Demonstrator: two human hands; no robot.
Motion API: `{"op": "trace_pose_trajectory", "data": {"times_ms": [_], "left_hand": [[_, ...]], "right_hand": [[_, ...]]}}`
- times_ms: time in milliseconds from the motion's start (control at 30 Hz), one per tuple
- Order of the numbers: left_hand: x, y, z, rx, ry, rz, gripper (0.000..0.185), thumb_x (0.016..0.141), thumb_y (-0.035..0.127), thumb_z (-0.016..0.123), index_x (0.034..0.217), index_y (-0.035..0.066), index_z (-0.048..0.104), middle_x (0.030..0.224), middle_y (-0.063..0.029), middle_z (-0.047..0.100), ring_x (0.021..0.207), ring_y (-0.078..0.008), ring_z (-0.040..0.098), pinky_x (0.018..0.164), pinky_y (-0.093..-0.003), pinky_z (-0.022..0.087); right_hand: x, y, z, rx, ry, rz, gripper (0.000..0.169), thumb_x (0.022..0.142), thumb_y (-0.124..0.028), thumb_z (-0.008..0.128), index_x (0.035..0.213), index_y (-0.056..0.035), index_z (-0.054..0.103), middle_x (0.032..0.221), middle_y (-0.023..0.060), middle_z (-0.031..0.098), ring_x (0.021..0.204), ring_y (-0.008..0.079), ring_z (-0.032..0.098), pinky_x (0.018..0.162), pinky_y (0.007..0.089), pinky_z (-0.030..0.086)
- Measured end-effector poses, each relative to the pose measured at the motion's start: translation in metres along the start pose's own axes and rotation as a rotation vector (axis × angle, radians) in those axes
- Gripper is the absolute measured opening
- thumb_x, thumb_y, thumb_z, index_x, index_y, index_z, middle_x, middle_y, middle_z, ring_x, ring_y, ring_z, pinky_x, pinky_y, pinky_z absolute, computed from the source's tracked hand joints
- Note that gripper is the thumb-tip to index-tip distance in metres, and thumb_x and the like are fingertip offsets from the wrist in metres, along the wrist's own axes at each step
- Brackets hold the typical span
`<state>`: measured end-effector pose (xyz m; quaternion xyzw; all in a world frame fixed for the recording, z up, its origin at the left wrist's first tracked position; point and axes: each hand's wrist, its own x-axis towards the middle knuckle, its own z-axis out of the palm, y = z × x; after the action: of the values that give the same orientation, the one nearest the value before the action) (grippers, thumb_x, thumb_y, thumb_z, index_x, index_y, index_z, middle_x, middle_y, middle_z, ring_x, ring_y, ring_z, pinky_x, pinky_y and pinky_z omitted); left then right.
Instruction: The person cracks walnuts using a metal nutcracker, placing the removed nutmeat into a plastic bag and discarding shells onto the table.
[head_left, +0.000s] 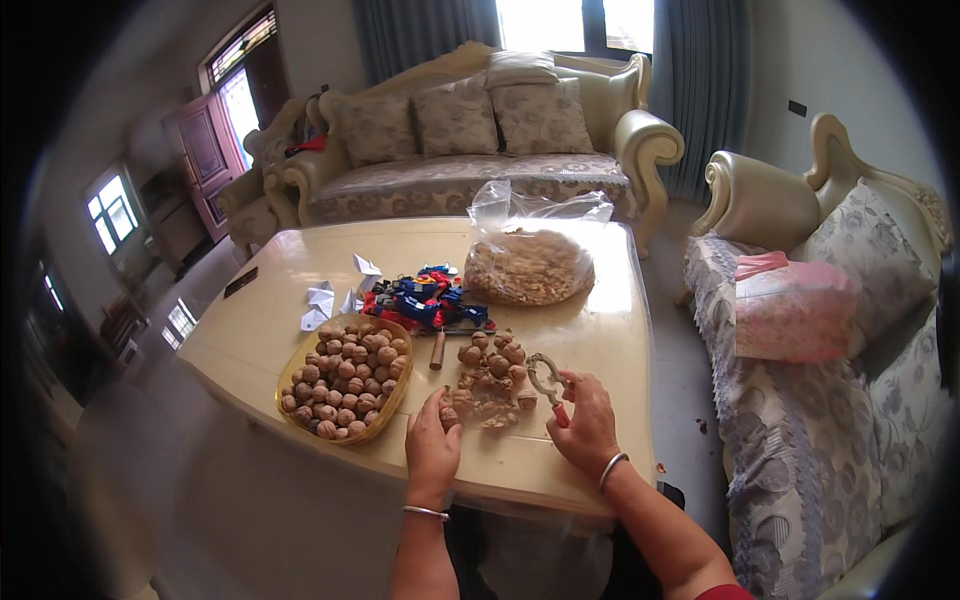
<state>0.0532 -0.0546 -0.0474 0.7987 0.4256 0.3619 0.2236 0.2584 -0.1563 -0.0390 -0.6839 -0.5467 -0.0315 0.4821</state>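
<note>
My left hand (433, 454) is at the near side of the table, its thumb and fingers around a walnut (448, 417). In my right hand (591, 426) is a metal nutcracker (543, 369) with red-covered handles; its jaws point up and left, and I see no nut between them. Between my hands lie broken walnut shells (498, 422), with a small heap of walnuts (498, 365) just beyond. Left of my left hand stands a yellow basket (283, 384) filled with whole walnuts (346, 370).
Behind the heap, a clear plastic bag (529, 266) holds walnut pieces. Blue and red toy figures (420, 296), folded white paper (319, 304) and a wooden-handled tool (437, 351) lie nearby. A dark phone-like object (241, 281) rests by the table's left edge. Sofas (465, 180) stand beyond and right.
</note>
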Motion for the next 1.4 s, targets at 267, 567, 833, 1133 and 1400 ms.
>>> {"op": "trace_pose_trajectory", "data": {"times_ms": [267, 567, 833, 1133, 1400], "left_hand": [[0.009, -0.003, 0.015, -0.086, 0.013, 0.025, 0.061, 0.076, -0.002, 0.068, 0.133, 0.002, 0.048, 0.117, -0.0156, 0.059, 0.113, -0.0319, 0.055, 0.099, -0.0388, 0.043], [0.004, 0.0, -0.002, -0.087, 0.089, 0.144, 0.057, 0.08, 0.006, 0.07, 0.132, 0.0, 0.048, 0.128, -0.0198, 0.053, 0.12, -0.0342, 0.051, 0.102, -0.0388, 0.04], [0.019, 0.023, -0.045, -0.015, 0.389, 0.083, 0.034, 0.088, 0.008, 0.061, 0.121, 0.001, 0.057, 0.122, -0.0187, 0.058, 0.116, -0.0355, 0.053, 0.1, -0.0426, 0.042], [0.098, -0.047, -0.071, 0.275, 0.077, 0.005, 0.03, 0.089, 0.019, 0.062, 0.114, 0.003, 0.063, 0.108, -0.0219, 0.065, 0.103, -0.0387, 0.06, 0.088, -0.0458, 0.049], [0.12, -0.045, -0.057, 0.422, -0.034, -0.121, 0.024, 0.089, 0.026, 0.063, 0.105, 0.009, 0.067, 0.098, -0.0206, 0.066, 0.096, -0.0376, 0.062, 0.083, -0.047, 0.051]], "right_hand": [[-0.002, 0.003, 0.006, 0.001, -0.008, 0.022, 0.053, 0.066, -0.003, 0.064, 0.117, -0.0061, 0.052, 0.092, 0.011, 0.055, 0.088, 0.0276, 0.055, 0.083, 0.0398, 0.043], [-0.001, -0.007, 0.004, -0.128, -0.092, -0.1, 0.055, 0.066, -0.006, 0.066, 0.118, -0.0068, 0.051, 0.092, 0.0102, 0.055, 0.089, 0.0279, 0.054, 0.083, 0.041, 0.04], [0.0, -0.004, 0.001, -0.111, -0.072, -0.094, 0.054, 0.065, -0.005, 0.066, 0.117, -0.007, 0.051, 0.092, 0.0102, 0.055, 0.089, 0.0275, 0.054, 0.082, 0.0414, 0.04], [0.0, -0.006, 0.003, -0.062, -0.08, -0.098, 0.054, 0.065, -0.006, 0.066, 0.118, -0.0062, 0.051, 0.093, 0.0108, 0.055, 0.09, 0.0288, 0.054, 0.083, 0.0421, 0.04], [-0.001, -0.003, 0.003, -0.059, -0.088, -0.11, 0.054, 0.065, -0.007, 0.067, 0.117, -0.0063, 0.051, 0.094, 0.0114, 0.055, 0.092, 0.0309, 0.053, 0.085, 0.0432, 0.04]]}}
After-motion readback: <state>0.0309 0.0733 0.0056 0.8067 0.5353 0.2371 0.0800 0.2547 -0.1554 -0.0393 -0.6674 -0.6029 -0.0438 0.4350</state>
